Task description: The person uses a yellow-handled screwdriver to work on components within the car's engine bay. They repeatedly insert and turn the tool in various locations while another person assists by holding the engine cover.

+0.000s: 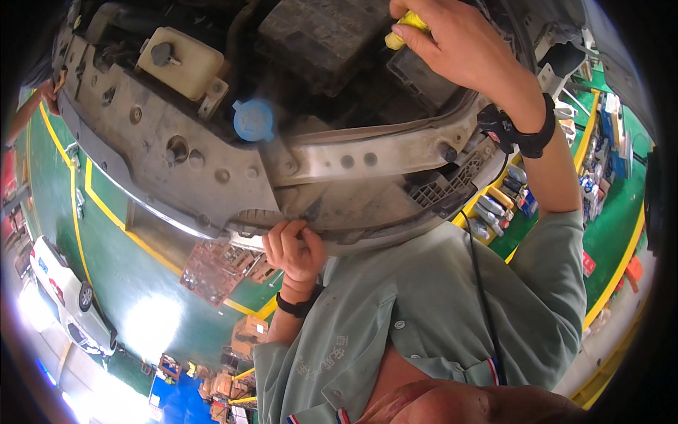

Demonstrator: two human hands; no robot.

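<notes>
I stand at the front of a car with its engine bay exposed. My left hand (293, 249) is closed on the edge of the front bumper (346, 239), fingers curled. Over the far right of the bay, my right hand (455, 39) grips a yellow object (407, 30), whose far part is cut off by the upper edge, so its kind is unclear. Beneath that hand lies a dark plastic box (421, 76). A round blue cap (253, 120) sits between my hands, close to the metal crossbar (367, 152).
An off-white reservoir (181, 63) with a black cap is at the bay's left. Another person's hand (51, 95) touches the car's far left edge. Beyond the bumper are an open tool case (215, 270), a white car (70, 297) and, at right, shelves of parts (494, 208).
</notes>
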